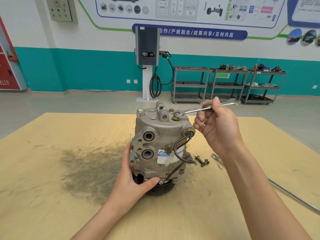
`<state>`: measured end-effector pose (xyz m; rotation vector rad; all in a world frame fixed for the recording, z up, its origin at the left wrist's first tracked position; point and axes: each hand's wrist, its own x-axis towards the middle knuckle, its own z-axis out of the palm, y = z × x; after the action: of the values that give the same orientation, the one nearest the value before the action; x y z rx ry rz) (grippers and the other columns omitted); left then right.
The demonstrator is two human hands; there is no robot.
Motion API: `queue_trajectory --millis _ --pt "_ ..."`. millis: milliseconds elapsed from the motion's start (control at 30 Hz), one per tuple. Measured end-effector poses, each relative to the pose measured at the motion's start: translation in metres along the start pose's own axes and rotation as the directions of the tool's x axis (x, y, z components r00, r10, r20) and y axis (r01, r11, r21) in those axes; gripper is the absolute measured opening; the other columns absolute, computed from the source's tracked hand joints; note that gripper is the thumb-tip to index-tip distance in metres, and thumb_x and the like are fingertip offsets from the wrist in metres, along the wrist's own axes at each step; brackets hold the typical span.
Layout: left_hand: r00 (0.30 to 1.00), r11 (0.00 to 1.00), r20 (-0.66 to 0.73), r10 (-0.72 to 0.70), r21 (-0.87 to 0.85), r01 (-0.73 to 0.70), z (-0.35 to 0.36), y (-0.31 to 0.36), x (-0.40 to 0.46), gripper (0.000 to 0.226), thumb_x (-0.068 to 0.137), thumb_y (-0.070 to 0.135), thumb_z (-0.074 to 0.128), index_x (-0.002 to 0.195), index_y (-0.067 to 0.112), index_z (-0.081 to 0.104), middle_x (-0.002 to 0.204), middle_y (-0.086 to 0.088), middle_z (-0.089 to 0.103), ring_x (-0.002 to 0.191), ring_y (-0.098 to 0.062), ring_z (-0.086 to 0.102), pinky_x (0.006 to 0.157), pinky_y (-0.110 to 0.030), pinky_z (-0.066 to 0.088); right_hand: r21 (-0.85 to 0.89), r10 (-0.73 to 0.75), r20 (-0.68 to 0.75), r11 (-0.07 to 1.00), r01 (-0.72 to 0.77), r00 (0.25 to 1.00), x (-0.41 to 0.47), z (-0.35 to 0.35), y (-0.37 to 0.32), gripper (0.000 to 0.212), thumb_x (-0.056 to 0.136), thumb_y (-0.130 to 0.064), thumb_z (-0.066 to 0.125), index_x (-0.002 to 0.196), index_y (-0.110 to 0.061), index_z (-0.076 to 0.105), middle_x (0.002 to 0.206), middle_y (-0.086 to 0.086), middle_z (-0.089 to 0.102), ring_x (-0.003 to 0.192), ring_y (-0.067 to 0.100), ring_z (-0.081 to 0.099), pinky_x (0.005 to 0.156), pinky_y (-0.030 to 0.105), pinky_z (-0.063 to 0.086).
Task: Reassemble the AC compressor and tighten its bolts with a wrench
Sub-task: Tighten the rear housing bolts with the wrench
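The grey AC compressor (159, 144) stands upright, pulley down, on the wooden table (52, 196). My left hand (133, 177) grips its lower left side, thumb across the front flange. My right hand (216, 123) holds a silver open-end wrench (195, 110) by its shaft. The wrench's jaw sits on a bolt (175, 117) standing up from the top cover. A second bolt (171, 110) sticks up just behind it. Two loose bolts (201, 160) lie on the table to the right of the compressor. A black wire (178, 151) loops down the compressor's front.
A dark grease stain (90, 163) spreads left of the compressor. A small metal piece (215, 156) lies beside the loose bolts, and a long metal bar (294, 194) runs along the table's right side. Tool carts (225, 84) and a charging post (148, 63) stand by the far wall.
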<state>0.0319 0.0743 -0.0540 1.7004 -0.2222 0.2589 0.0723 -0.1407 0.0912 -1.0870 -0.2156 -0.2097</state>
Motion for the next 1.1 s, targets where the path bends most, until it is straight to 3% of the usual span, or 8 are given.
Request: queue_trajectory --millis 167,333,500,667,767,833,967,1100 --pt "1.000 1.000 0.002 0.007 0.020 -0.008 0.001 0.001 0.001 0.106 0.053 0.053 0.081 0.126 0.067 0.005 0.116 0.055 0.046 0.112 0.028 0.044 0.081 0.009 0.031 0.100 0.171 0.053 0.979 -0.175 0.984 0.011 -0.002 0.001 0.037 0.107 -0.032 0.029 0.084 -0.011 0.051 0.052 0.001 0.048 0.044 0.012 0.045 0.044 0.021 0.043" --pt "1.000 1.000 0.014 0.020 -0.019 -0.020 0.000 -0.001 0.001 0.117 0.052 0.051 0.082 0.144 0.051 0.009 0.126 0.042 0.051 0.119 0.017 0.048 0.085 0.004 0.035 -0.019 0.278 0.129 0.961 -0.277 0.952 0.028 0.003 -0.007 0.036 0.106 -0.031 0.029 0.082 -0.012 0.048 0.052 0.001 0.042 0.046 0.013 0.039 0.043 0.021 0.040" --pt "1.000 1.000 0.015 0.024 -0.013 -0.024 0.000 -0.003 0.001 0.110 0.063 0.031 0.086 0.139 0.055 0.010 0.123 0.047 0.050 0.117 0.020 0.047 0.084 0.005 0.034 -0.012 0.312 0.169 0.949 -0.314 0.935 0.032 0.002 -0.004 0.035 0.106 -0.031 0.030 0.082 -0.013 0.048 0.052 0.000 0.041 0.045 0.011 0.038 0.042 0.020 0.038" --pt "1.000 1.000 0.006 0.011 0.003 -0.011 0.000 0.000 0.001 0.107 0.058 0.044 0.085 0.129 0.064 0.008 0.116 0.054 0.048 0.112 0.026 0.046 0.081 0.008 0.033 0.024 -0.163 0.014 0.986 0.162 0.987 0.008 -0.002 0.025 0.037 0.106 -0.030 0.031 0.081 -0.012 0.052 0.047 -0.003 0.043 0.042 0.011 0.038 0.043 0.021 0.036" --pt "1.000 1.000 0.005 0.020 0.015 -0.020 0.001 0.001 0.001 0.107 0.061 0.044 0.090 0.127 0.064 0.008 0.114 0.057 0.045 0.110 0.029 0.044 0.080 0.009 0.031 -0.237 -0.552 -0.044 0.816 0.528 0.833 -0.014 0.000 0.035 0.030 0.104 -0.030 0.036 0.081 -0.017 0.050 0.050 -0.007 0.044 0.044 0.013 0.040 0.045 0.026 0.033" --pt "1.000 1.000 0.003 0.021 0.015 -0.021 0.001 0.001 0.000 0.104 0.064 0.042 0.088 0.127 0.063 0.007 0.115 0.059 0.043 0.111 0.031 0.041 0.081 0.010 0.030 -0.378 -0.722 0.074 0.618 0.689 0.688 -0.026 0.005 0.034 0.025 0.102 -0.033 0.041 0.081 -0.021 0.047 0.054 -0.011 0.046 0.046 0.010 0.043 0.047 0.022 0.033" --pt "1.000 0.999 0.000 0.002 0.038 -0.002 0.000 0.002 0.001 0.106 0.057 0.049 0.083 0.123 0.068 0.003 0.113 0.061 0.040 0.110 0.034 0.038 0.080 0.011 0.028 -0.531 -0.813 0.315 0.277 0.801 0.490 -0.034 0.015 0.024 0.031 0.102 -0.034 0.043 0.085 -0.010 0.053 0.060 -0.001 0.049 0.045 0.018 0.048 0.042 0.033 0.039" --pt "1.000 0.999 -0.003 -0.009 0.035 0.009 -0.001 0.003 0.001 0.107 0.050 0.061 0.080 0.122 0.071 0.002 0.118 0.057 0.042 0.113 0.030 0.041 0.081 0.010 0.029 -0.588 -0.817 0.226 0.319 0.743 0.530 -0.033 0.021 0.015 0.036 0.102 -0.033 0.044 0.081 -0.005 0.055 0.053 0.005 0.050 0.041 0.026 0.047 0.040 0.039 0.037"
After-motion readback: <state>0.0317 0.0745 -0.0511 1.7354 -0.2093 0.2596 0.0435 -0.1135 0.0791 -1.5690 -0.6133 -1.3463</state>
